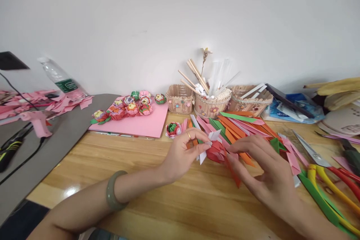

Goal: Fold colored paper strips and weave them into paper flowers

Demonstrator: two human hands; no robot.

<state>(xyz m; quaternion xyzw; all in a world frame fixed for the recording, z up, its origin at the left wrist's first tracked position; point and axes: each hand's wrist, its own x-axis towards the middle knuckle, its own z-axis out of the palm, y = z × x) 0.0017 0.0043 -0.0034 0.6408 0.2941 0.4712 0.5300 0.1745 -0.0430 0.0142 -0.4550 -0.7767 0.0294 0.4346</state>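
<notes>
A red folded paper flower (216, 151) with white and orange pointed strips sticking out is held between my two hands above the wooden table (180, 202). My left hand (182, 153), with a ring and a green bangle, pinches the flower's left side near a white strip. On the right side my right hand (264, 168) grips it with thumb and fingertips, close to an orange strip (234, 172). Behind the hands lies a pile of orange, pink and green paper strips (239, 127). A small finished-looking flower (173, 129) sits just beyond my left hand.
Several paper flowers (132, 108) rest on a pink sheet (152, 125). Decorated baskets (180, 101) stand by the wall. Scissors (316, 155) lie at the right. At the left are a pink glue gun (39, 123), a bottle (66, 82) and pink scraps (22, 101).
</notes>
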